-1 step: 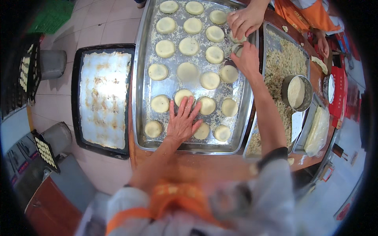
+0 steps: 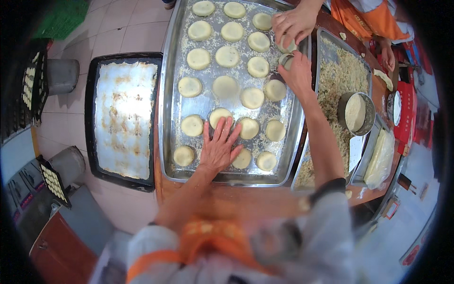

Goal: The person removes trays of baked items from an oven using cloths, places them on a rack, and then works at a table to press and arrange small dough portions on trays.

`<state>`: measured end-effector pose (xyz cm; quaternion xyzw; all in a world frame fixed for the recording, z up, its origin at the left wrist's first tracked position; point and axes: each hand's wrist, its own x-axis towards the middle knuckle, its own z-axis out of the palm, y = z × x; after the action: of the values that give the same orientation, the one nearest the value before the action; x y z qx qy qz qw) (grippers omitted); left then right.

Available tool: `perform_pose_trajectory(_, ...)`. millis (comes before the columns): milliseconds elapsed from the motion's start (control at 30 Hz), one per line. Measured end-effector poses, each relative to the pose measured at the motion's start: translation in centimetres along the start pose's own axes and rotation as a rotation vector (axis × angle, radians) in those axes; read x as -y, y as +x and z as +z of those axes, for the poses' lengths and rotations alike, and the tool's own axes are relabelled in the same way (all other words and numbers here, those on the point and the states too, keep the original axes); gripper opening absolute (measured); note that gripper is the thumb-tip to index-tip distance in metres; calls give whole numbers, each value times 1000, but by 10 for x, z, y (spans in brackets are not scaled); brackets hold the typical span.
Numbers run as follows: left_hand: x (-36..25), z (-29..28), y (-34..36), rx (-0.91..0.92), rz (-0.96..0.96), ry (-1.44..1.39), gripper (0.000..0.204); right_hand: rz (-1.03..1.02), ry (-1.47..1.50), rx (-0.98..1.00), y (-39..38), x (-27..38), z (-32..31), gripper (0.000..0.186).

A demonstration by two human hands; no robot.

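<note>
Pale flat dough rounds (image 2: 252, 97) sit in rows on a large steel tray (image 2: 227, 176) dusted with crumbs. My left hand (image 2: 218, 147) lies flat with fingers spread over the near rows, its fingertips at one round and its thumb beside another. At the tray's right edge my right hand (image 2: 297, 73) is closed on a small round metal ring (image 2: 285, 60). Just beyond it, a co-worker's hand (image 2: 295, 23) reaches in from the top and covers part of another dough round (image 2: 285, 46).
On the right stands a tray of crumbly filling (image 2: 340, 71), with a metal bowl of pale crumbs (image 2: 360, 113) and a white scraper (image 2: 356, 152). Beside these is a plastic-wrapped dough block (image 2: 379, 158). A black-rimmed baking tray (image 2: 125, 118) lies left. Racked trays (image 2: 54, 182) stand further left.
</note>
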<state>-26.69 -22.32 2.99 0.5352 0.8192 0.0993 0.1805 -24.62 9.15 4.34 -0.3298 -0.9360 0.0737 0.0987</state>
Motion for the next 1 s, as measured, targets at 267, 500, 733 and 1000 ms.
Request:
perform_pose_trajectory(267,0,-1,1,33,24,-21,59,65,-35,88,14,0,-1,58)
perform_pose_trajectory(500,5,-2,4,56,3,-25,59,4,-108,67,12,15,-9,42)
perform_pose_trajectory(733,5,-1,1,57,57,-53,59,-1,-155,-351,65,10,46,44)
perform_pose_trajectory(1000,25,12,-32,-177,-23,-393,59,6,68,-330,54,14,57,44)
